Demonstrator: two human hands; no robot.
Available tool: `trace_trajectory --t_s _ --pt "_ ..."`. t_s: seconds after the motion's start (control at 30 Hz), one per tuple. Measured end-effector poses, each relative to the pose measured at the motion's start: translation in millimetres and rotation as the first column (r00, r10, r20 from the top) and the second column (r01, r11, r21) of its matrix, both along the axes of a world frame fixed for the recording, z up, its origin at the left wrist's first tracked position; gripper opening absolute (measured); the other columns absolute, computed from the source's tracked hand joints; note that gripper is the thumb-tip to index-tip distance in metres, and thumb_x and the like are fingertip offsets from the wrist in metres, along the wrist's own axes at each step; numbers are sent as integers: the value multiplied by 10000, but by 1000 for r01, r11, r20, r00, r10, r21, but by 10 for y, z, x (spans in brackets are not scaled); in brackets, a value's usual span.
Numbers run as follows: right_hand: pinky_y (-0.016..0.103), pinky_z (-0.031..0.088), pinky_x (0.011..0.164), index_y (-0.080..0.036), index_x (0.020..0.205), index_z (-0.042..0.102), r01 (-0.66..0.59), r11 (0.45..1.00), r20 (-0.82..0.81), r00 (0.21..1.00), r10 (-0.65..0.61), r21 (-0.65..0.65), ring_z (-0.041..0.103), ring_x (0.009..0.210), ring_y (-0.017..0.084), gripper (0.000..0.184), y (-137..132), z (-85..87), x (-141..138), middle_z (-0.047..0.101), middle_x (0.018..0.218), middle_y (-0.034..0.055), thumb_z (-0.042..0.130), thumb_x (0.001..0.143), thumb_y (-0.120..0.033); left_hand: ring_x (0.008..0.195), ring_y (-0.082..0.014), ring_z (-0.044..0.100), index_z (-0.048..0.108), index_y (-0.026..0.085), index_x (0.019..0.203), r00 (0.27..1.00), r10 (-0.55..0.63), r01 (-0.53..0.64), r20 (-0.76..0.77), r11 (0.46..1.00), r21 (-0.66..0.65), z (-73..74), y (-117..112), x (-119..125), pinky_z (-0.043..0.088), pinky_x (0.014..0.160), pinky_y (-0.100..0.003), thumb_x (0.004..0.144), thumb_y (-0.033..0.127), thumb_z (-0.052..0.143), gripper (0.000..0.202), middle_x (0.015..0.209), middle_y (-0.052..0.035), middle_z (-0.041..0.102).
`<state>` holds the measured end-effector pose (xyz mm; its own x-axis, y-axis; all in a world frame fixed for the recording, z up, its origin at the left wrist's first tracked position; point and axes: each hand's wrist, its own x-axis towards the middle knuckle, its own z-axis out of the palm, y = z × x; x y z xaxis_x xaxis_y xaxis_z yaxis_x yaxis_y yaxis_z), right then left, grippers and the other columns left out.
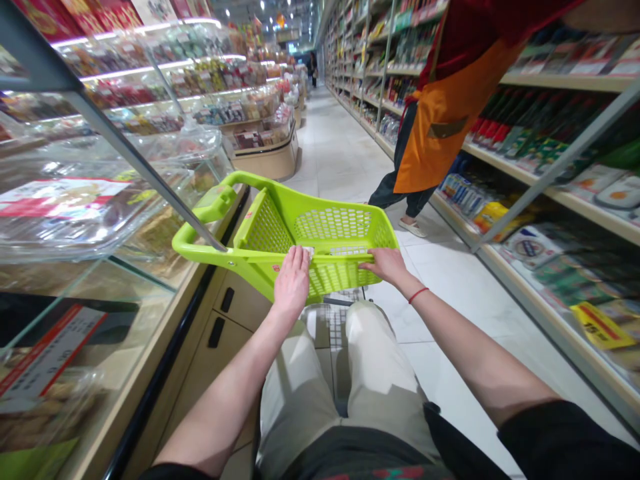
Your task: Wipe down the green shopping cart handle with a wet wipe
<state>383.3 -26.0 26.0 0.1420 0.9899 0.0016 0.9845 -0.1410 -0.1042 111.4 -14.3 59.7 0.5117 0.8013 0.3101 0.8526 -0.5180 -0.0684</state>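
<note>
A bright green plastic shopping cart (345,272) with perforated basket walls stands crosswise in front of my legs; its basket is bare inside as far as I can see. My left hand (293,279) lies over the near rim, fingers together, with a small white tissue-like piece (310,251) showing at the fingertips. Most of that piece is hidden under the fingers. Toward the basket's right end, my right hand (387,265) is wrapped over the same rim, thumb outside and fingers partly hidden. A grey metal pole (145,170) rises from the cart's handle end.
On the left runs a glass-fronted counter (150,267) with packed food trays. Shelves of packages and bottles (530,133) line the right. A person in an orange apron (440,127) stands beside them. The white tiled aisle (330,147) stretches ahead.
</note>
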Motion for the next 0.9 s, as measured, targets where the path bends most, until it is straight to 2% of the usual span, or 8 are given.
trace_trajectory --t_s 0.1,0.2,0.37,0.5,0.6,0.67,0.9 --pt "359 447 848 -208 1155 698 4 1000 -6 1000 -4 -12 670 1038 285 528 9 -4 1 748 1059 128 527 887 -629 1476 -260 294 425 15 1440 1000 14 -14 11 1000 -14 -8 -30 123 302 1212 -411 894 -7 343 552 1531 -210 406" --pt "363 446 852 -209 1167 694 6 1000 -3 1000 -6 -19 664 1051 287 558 12 -1 1 748 1064 129 511 883 -654 1470 -264 307 430 7 1433 1000 -13 14 15 999 -45 -69 -80 367 310 1209 -399 895 -6 354 544 1527 -218 412" --pt "357 448 841 -210 1158 695 6 1000 8 1000 -6 -12 670 1042 280 575 17 -10 3 750 1063 129 491 884 -672 1463 -263 324 437 39 1429 989 -132 135 70 990 -37 -230 -145 815 361 1180 -411 905 7 368 530 1510 -217 440" --pt "348 449 839 -205 1111 705 7 1000 17 1000 -7 7 678 1023 271 540 18 -28 5 755 1037 125 487 899 -651 1457 -275 330 452 48 1416 964 -254 257 81 966 -21 -324 -140 992 384 1162 -425 914 28 386 506 1504 -213 448" --pt "352 449 844 -208 1102 707 0 1000 13 1000 0 19 679 1024 275 541 10 -24 7 756 1032 124 483 898 -657 1460 -267 322 452 55 1420 952 -300 301 68 954 -8 -342 -124 937 370 1173 -416 917 30 384 508 1515 -200 436" --pt "358 449 851 -209 1126 702 -2 1000 6 1000 2 16 674 1039 281 563 3 -13 8 753 1052 127 480 892 -672 1463 -253 316 444 81 1434 955 -289 290 60 957 -5 -329 -114 824 360 1182 -416 911 20 381 530 1524 -180 431" --pt "375 450 852 -202 1178 689 -8 1000 6 1000 9 -14 661 1067 298 609 -4 11 6 741 1087 137 461 893 -691 1474 -238 290 417 94 1463 993 -116 117 14 993 -24 -130 -42 179 314 1209 -400 894 3 380 578 1549 -154 394"
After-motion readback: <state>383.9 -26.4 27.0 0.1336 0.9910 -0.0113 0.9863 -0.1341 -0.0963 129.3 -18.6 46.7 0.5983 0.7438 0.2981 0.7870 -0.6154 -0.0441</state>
